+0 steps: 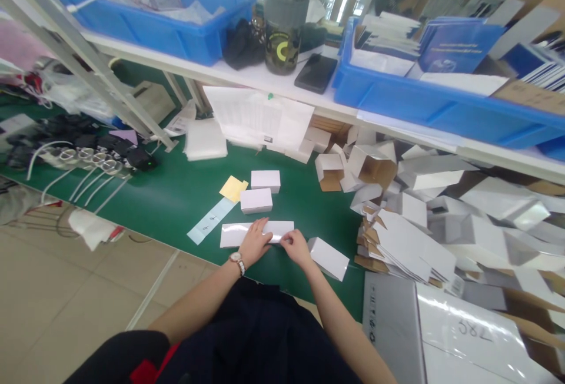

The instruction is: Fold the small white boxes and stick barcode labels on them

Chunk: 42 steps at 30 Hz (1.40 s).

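Observation:
A long white carton (233, 234) with a glossy surface lies on the green bench top in front of me. Across its middle rests my left hand (256, 242), fingers stretched over the carton, a watch on the wrist. My right hand (296, 247) is at the carton's right end with its fingers pinched together; what is between them, if anything, is hidden. Just right of that hand lies a second white box (329, 258), set at an angle. Beyond the carton are two small white boxes (256, 201), a yellow sticky pad (233, 188) and a pale blue strip (210, 221) with small dark marks.
Folded and opened white cartons (410, 237) pile up on the right, beside a large box (472, 331). Black devices with white cables (97, 160) lie at the left. A shelf above carries blue bins (397, 92), a bottle (285, 25) and a phone (316, 73).

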Tool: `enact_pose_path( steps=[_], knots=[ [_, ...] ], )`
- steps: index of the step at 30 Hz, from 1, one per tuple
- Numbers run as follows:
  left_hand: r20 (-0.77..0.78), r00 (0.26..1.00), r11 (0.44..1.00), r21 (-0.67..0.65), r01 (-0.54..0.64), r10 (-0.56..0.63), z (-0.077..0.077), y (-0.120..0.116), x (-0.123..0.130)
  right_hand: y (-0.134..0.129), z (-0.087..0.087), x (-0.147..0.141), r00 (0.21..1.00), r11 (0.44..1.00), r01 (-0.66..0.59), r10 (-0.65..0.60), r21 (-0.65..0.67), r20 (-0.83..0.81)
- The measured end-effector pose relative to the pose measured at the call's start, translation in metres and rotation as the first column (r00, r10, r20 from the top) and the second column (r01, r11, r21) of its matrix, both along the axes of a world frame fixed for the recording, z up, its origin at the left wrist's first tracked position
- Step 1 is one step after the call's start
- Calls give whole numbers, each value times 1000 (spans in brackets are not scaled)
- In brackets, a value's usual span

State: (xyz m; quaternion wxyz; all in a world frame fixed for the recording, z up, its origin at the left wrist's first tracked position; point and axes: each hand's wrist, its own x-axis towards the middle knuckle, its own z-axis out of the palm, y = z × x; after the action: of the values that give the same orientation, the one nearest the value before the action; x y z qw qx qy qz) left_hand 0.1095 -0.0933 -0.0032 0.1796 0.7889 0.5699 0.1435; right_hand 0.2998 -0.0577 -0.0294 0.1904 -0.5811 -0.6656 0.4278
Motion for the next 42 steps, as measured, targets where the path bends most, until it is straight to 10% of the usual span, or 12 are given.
enact_pose_path(
  steps=[32,42],
  knots=[
    [46,998,998,-64,-27,29,4,8,-1,-3,27,-22,904,999,16,-2,-29,428],
    [68,997,997,-73,-29,34,2,8,-1,17,29,-1,870,964,-262,251,-34,424]
  ],
)
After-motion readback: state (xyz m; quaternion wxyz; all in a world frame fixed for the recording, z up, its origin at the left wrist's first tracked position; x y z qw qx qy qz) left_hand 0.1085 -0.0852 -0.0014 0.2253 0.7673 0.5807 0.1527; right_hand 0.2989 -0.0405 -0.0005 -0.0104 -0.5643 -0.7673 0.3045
